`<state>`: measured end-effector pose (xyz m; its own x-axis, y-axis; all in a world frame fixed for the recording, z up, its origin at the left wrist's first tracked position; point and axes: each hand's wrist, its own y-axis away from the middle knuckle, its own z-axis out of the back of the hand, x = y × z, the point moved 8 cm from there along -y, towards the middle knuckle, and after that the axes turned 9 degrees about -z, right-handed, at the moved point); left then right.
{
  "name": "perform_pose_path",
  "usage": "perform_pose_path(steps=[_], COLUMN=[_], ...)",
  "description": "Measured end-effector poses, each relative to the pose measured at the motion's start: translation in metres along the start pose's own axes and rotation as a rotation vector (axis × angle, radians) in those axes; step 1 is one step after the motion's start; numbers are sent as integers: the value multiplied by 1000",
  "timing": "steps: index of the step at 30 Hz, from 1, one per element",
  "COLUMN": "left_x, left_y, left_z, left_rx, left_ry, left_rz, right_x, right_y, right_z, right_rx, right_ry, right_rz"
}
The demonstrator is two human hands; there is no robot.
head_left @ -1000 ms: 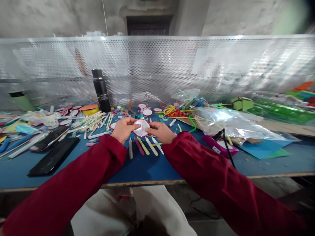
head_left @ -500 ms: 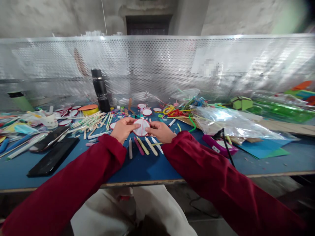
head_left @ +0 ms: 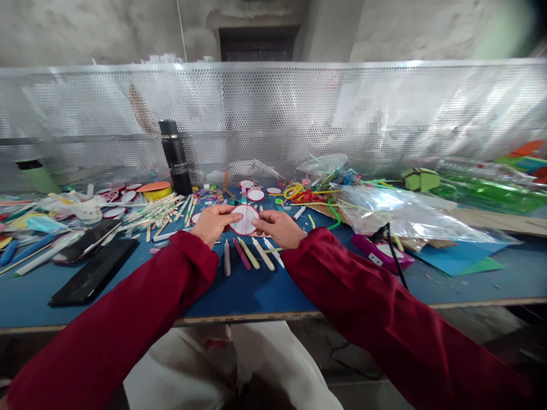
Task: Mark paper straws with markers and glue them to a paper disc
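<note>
Just below the hands, five sticks [head_left: 250,254] lie on the blue bench [head_left: 239,290], their long axes running away from the person. The left hand [head_left: 210,224] and right hand [head_left: 277,228] pinch opposite edges of a red-rimmed white disc [head_left: 244,220] between them, face toward the camera, its red centre line running near-upright. Fingertips hide both side edges, and the clutter beyond the hands is too small to make out.

Even, soft light; glare on mesh screen [head_left: 273,114]; edges warped, perhaps blurred.

White red-rimmed disc [head_left: 245,220] (1 red line across), above blue table [head_left: 256,290]
</note>
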<state>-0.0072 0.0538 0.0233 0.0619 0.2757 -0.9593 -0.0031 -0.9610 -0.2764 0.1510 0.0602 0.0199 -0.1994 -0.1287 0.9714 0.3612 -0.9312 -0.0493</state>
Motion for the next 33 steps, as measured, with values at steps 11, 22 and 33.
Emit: perform_pose_path(steps=[11,22,33], left_x=[-5,7,-1], left_y=[0,2,4], left_z=[-4,-8,-7], left_rx=[111,145,78], left_ry=[-60,62,-16], left_rz=[-11,97,25], right_x=[-7,-5,2], right_y=[-2,1,2], right_z=[-1,4,-1], right_rx=[-16,-92,-105], right_ry=[45,116,19], right_rz=[-37,-4,62])
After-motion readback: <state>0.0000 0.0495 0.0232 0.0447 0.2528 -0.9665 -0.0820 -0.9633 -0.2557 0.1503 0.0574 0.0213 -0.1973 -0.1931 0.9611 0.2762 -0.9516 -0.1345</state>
